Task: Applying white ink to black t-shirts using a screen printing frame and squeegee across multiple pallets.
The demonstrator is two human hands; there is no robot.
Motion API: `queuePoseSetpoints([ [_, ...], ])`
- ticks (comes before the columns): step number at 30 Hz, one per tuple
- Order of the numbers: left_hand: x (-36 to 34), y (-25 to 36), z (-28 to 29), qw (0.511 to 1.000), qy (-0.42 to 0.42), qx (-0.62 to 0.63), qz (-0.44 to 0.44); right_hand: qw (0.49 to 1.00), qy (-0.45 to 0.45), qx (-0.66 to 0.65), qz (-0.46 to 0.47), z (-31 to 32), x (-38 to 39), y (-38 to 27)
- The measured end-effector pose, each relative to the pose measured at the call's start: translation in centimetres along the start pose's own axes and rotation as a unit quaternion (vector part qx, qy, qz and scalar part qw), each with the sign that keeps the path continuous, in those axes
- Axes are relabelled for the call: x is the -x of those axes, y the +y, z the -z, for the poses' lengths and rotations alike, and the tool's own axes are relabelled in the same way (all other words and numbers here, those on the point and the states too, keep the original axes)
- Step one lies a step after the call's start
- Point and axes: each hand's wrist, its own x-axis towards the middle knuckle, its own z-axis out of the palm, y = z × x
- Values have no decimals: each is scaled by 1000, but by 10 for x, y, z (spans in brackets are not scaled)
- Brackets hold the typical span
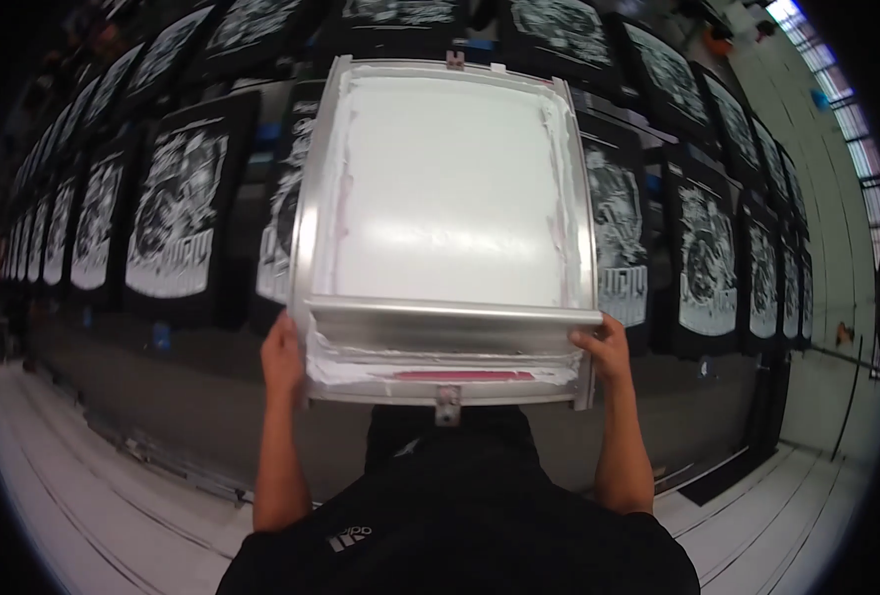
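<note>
In front of me is a screen printing frame with metal sides and a white mesh. White ink is smeared along the inner edges, and a strip of pink shows near the front. A metal squeegee lies across the near part of the frame. My left hand is closed at the frame's near left side, beside the squeegee's end. On the near right, my right hand grips the frame's side, its thumb against the squeegee's right end. The undersides of the frame and some fingers are hidden.
Rows of black printed pieces, like the shirt panel on the left and another panel on the right, lie along a long dark table. White floor shows at the lower left. Metal clamps stick out from the frame.
</note>
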Motion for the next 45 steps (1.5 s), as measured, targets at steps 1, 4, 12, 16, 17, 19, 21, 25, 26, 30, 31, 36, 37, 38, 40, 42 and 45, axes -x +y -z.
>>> queuePoseSetpoints([
  [1,8,-16,-25,999,-18,-9,-29,1000,6,4,7,36,7,0],
  [4,45,4,-122,997,-47,-48,-39,999,28,-3,14,131,21,6],
  [12,115,29,-244,998,-43,-34,-44,999,25,-38,-3,275,10,31],
  [16,123,25,-257,999,-19,-37,-33,999,6,-39,1,293,4,45],
  [17,126,29,-260,999,-16,-38,-27,1000,15,-26,-1,294,5,44],
  [19,122,39,-271,999,-14,-48,-2,999,32,-7,-13,300,-3,41],
  [21,113,28,-271,998,-9,-55,-30,999,23,-10,-23,306,-18,37],
  [25,96,15,-288,999,-9,-13,-37,1000,-18,-14,18,311,-42,45],
  [26,93,13,-291,999,-9,-1,-30,1000,-13,-14,18,309,-43,50],
  [30,88,7,-285,1000,-20,-2,-22,1000,-8,8,20,300,-37,64],
  [31,88,5,-279,999,-22,-16,-25,1000,-10,8,21,297,-35,66],
  [36,101,0,-278,995,5,-69,-65,1000,-20,-14,3,295,-28,67],
  [37,100,-3,-280,989,8,-117,-88,1000,-25,3,10,300,-29,70],
  [38,101,-1,-287,991,-3,-110,-80,999,-27,17,18,308,-30,78],
  [40,94,-21,-283,989,-8,-119,-86,999,-39,21,2,305,-31,73],
  [42,108,0,-276,976,-9,-158,-153,982,-77,171,-23,304,-25,46],
  [45,152,88,-272,910,-32,-247,-331,888,-84,451,-7,275,9,-1],
])
